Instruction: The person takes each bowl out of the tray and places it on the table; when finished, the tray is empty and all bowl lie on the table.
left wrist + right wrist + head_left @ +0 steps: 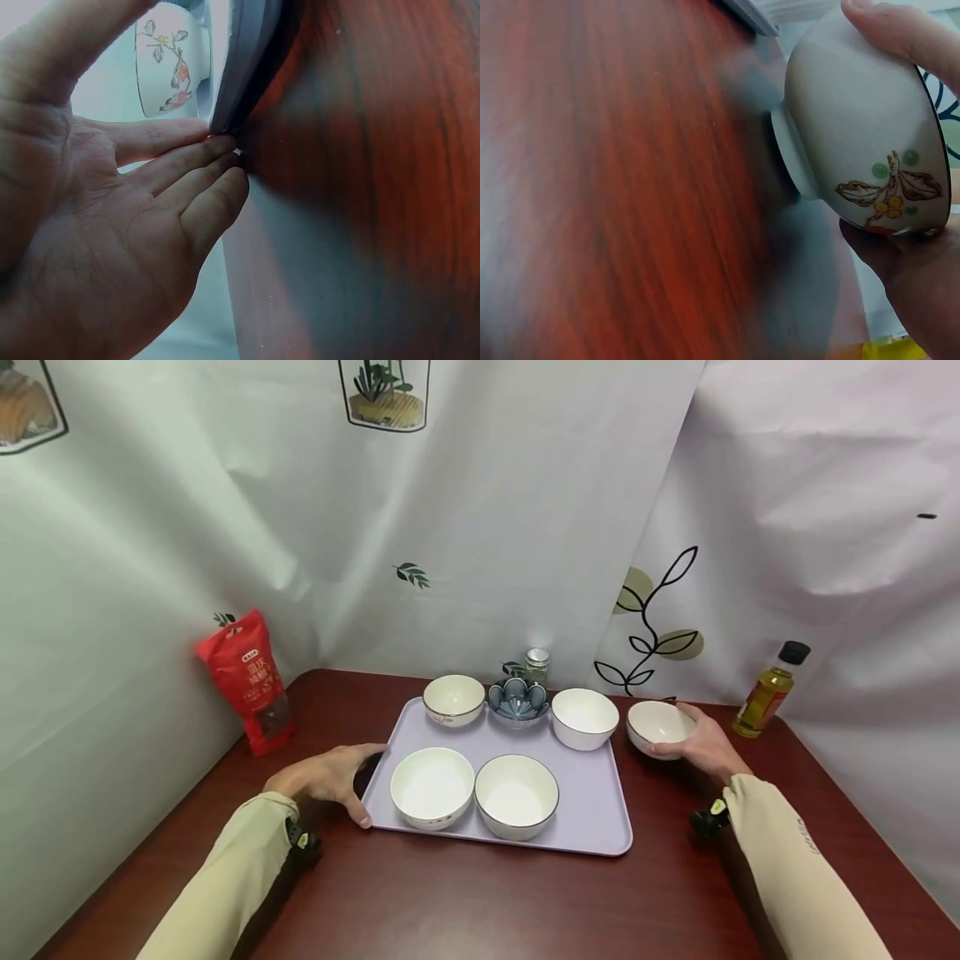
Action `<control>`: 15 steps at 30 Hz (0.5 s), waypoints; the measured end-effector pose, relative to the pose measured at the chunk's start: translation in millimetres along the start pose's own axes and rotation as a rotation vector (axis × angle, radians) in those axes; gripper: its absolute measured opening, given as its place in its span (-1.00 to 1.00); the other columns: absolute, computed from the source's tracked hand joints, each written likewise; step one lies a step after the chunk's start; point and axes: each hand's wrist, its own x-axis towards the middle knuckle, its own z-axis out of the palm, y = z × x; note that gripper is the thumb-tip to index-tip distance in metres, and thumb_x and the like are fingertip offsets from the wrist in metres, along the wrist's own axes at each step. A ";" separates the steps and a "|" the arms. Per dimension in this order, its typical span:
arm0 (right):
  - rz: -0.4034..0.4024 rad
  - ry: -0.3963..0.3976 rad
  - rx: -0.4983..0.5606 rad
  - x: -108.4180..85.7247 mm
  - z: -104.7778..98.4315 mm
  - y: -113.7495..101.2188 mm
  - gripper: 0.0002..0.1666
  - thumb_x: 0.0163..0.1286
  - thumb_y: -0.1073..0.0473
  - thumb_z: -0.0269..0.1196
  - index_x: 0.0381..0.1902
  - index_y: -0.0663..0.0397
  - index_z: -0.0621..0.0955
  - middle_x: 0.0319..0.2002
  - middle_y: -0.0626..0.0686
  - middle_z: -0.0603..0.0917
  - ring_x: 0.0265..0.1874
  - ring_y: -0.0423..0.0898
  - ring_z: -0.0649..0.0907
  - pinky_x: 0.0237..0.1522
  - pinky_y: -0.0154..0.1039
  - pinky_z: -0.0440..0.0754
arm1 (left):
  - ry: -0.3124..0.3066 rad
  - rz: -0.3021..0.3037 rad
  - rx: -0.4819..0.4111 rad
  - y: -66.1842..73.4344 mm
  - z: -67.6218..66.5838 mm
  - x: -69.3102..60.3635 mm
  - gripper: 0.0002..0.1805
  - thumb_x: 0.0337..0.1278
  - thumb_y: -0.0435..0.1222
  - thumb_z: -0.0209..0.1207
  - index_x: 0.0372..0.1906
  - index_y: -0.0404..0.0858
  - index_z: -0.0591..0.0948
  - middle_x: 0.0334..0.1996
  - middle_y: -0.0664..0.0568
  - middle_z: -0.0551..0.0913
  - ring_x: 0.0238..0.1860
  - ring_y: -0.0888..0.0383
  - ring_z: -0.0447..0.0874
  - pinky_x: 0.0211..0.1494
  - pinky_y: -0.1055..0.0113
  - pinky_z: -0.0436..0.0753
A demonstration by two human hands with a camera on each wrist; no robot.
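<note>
My right hand (705, 745) grips a white bowl (660, 727) with a dark rim, just to the right of the tray. In the right wrist view, this bowl (862, 120) shows a painted sprig with leaves and yellow berries; whether its foot touches the table I cannot tell. At the left edge of the lilac tray (585, 814), my left hand (333, 777) has its thumb and fingers spread. The left wrist view has the fingertips of that hand (142, 202) against the tray's rim (232, 67), fingers fairly straight.
Several white bowls stand on the tray, among them one at front right (516, 797), with a blue-grey petal bowl (517, 702) at the back. Behind is a glass jar (537, 667). A red packet (251, 681) stands left, an oil bottle (771, 692) right.
</note>
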 end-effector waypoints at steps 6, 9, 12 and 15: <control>0.032 0.059 0.059 9.4 6.2 0.4 0.32 0.06 -0.06 0.55 0.52 0.41 0.07 0.35 0.47 0.33 0.23 0.31 0.43 0.17 0.00 0.44 | -0.009 -0.020 0.015 3.3 -0.3 0.0 0.32 -0.52 -0.11 0.67 0.49 -0.41 0.21 0.43 -0.35 0.34 0.46 -0.30 0.28 0.49 -0.25 0.32; 0.060 0.064 0.078 13.4 9.0 1.1 0.34 0.07 -0.05 0.54 0.52 0.42 0.03 0.36 0.49 0.29 0.26 0.33 0.41 0.25 0.12 0.43 | -0.010 -0.018 0.024 3.8 -0.8 -0.4 0.33 -0.53 -0.11 0.67 0.49 -0.41 0.21 0.43 -0.34 0.34 0.46 -0.30 0.29 0.49 -0.24 0.32; 0.076 0.060 0.087 17.5 10.7 1.5 0.37 0.07 -0.05 0.54 0.52 0.45 -0.02 0.37 0.52 0.26 0.28 0.35 0.38 0.31 0.19 0.40 | -0.011 -0.024 0.025 3.8 -1.1 -0.1 0.33 -0.53 -0.10 0.67 0.50 -0.40 0.21 0.44 -0.33 0.34 0.46 -0.28 0.30 0.49 -0.24 0.32; 0.088 0.052 0.083 22.5 11.3 0.2 0.39 0.07 -0.07 0.54 0.53 0.45 -0.05 0.38 0.53 0.24 0.29 0.36 0.37 0.33 0.22 0.38 | -0.015 -0.031 0.020 4.1 -1.8 -0.5 0.33 -0.52 -0.09 0.67 0.51 -0.39 0.21 0.44 -0.33 0.34 0.45 -0.28 0.31 0.49 -0.25 0.33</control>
